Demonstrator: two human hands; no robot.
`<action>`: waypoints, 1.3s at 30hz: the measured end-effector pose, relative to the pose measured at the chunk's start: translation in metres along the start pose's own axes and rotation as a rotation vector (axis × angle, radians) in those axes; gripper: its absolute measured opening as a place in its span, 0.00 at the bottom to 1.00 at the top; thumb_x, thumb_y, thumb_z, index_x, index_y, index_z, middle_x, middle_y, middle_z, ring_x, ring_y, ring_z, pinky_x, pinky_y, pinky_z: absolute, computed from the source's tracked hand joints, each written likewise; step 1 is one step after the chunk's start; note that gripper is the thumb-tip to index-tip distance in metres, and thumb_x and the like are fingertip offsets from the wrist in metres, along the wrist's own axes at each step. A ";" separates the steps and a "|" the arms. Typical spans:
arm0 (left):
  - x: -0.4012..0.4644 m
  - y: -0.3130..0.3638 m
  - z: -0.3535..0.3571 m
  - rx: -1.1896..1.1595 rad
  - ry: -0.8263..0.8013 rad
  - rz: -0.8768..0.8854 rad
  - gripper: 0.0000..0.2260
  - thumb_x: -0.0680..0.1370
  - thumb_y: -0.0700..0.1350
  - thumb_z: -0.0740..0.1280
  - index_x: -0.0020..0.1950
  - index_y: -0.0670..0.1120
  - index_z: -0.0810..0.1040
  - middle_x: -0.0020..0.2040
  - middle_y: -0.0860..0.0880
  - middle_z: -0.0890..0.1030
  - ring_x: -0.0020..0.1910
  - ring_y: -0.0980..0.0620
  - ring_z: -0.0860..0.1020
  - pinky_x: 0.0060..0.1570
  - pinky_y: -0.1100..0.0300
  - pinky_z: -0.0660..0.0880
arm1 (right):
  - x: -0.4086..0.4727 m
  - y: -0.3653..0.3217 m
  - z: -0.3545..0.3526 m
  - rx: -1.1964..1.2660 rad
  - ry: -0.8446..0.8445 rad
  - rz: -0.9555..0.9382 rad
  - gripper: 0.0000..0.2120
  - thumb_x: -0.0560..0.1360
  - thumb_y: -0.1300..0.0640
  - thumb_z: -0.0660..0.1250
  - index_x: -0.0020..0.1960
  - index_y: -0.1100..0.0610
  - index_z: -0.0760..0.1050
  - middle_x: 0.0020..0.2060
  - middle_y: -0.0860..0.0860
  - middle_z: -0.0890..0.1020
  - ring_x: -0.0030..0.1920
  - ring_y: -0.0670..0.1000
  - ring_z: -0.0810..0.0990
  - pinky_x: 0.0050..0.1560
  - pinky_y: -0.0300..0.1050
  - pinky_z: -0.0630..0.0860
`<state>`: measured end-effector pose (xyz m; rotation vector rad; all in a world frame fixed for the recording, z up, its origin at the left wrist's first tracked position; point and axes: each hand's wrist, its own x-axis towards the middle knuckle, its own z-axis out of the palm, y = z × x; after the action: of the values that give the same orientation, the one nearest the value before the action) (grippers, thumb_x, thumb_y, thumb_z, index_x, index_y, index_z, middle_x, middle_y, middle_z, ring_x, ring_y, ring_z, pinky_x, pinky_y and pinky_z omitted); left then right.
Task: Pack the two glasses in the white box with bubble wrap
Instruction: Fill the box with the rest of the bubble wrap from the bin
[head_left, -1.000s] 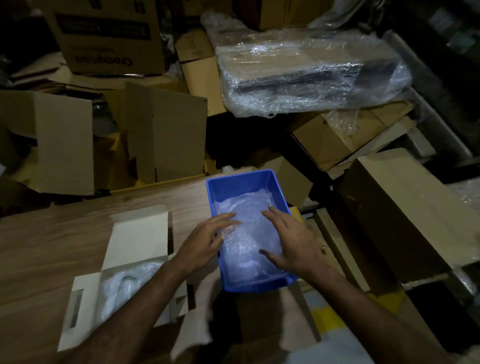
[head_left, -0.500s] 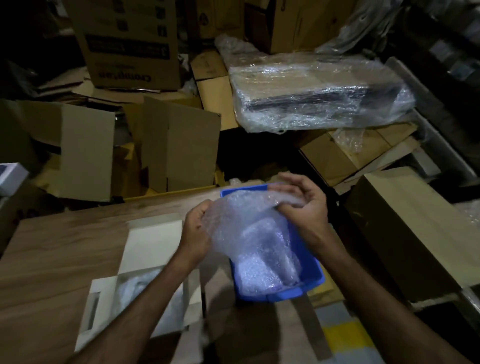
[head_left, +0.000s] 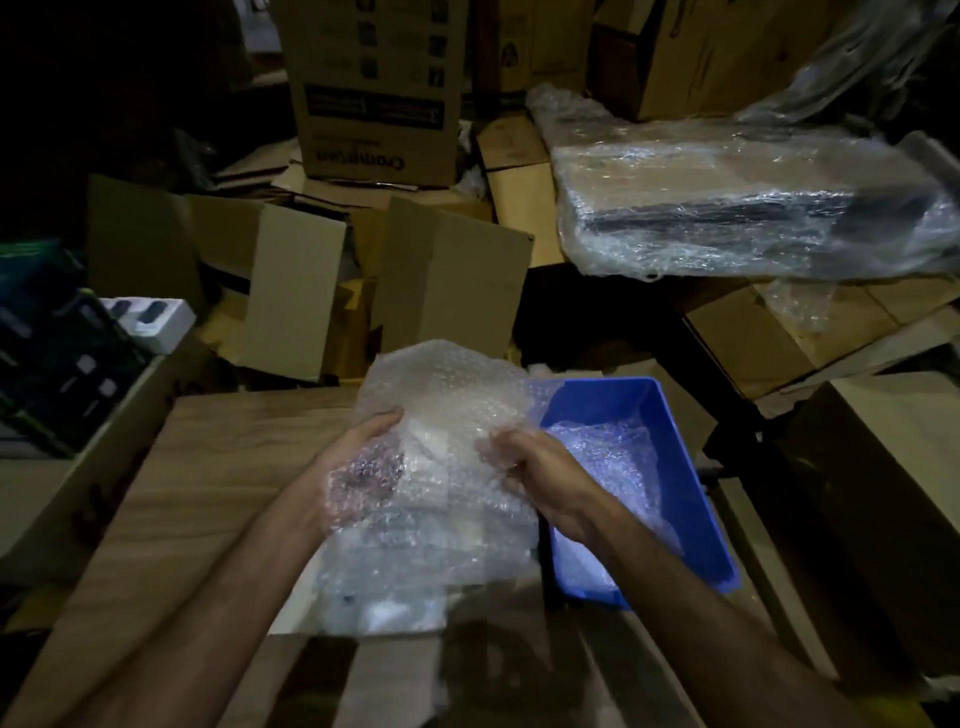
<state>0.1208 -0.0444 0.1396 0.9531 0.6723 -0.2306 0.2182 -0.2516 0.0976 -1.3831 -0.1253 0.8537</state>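
White box (head_left: 363, 621) mostly behind bubble wrap (head_left: 447, 410)

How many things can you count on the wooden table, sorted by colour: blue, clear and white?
Blue: 1, the blue bin
Clear: 1, the bubble wrap sheet held up by both hands, left hand and right hand; more wrap lies in the bin
White: 1, the white box, mostly hidden
Total: 3

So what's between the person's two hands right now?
In the head view, a sheet of bubble wrap spans from the left hand to the right hand; both grip it above the wooden table.
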 end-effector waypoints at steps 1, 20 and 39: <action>-0.006 -0.003 -0.011 0.001 0.002 -0.006 0.17 0.78 0.49 0.68 0.36 0.37 0.82 0.34 0.40 0.82 0.29 0.47 0.83 0.32 0.60 0.81 | 0.002 0.004 0.010 0.068 0.046 0.036 0.06 0.79 0.54 0.68 0.52 0.56 0.79 0.47 0.52 0.85 0.48 0.54 0.82 0.40 0.42 0.74; -0.062 -0.039 -0.096 0.439 0.253 0.436 0.11 0.80 0.39 0.68 0.62 0.48 0.81 0.58 0.48 0.84 0.55 0.49 0.82 0.52 0.57 0.80 | -0.016 0.031 0.074 -0.338 0.036 -0.226 0.19 0.70 0.59 0.80 0.60 0.56 0.83 0.52 0.45 0.84 0.51 0.43 0.84 0.51 0.37 0.81; -0.069 -0.016 -0.138 0.552 0.068 0.408 0.18 0.75 0.52 0.73 0.64 0.51 0.76 0.57 0.51 0.86 0.57 0.49 0.84 0.54 0.52 0.83 | -0.013 0.011 0.103 -0.390 -0.038 -0.203 0.09 0.81 0.55 0.68 0.50 0.61 0.81 0.41 0.51 0.85 0.44 0.49 0.84 0.41 0.40 0.80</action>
<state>0.0009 0.0517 0.1170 1.6085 0.4660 -0.0165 0.1478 -0.1774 0.1171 -1.6838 -0.4739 0.7076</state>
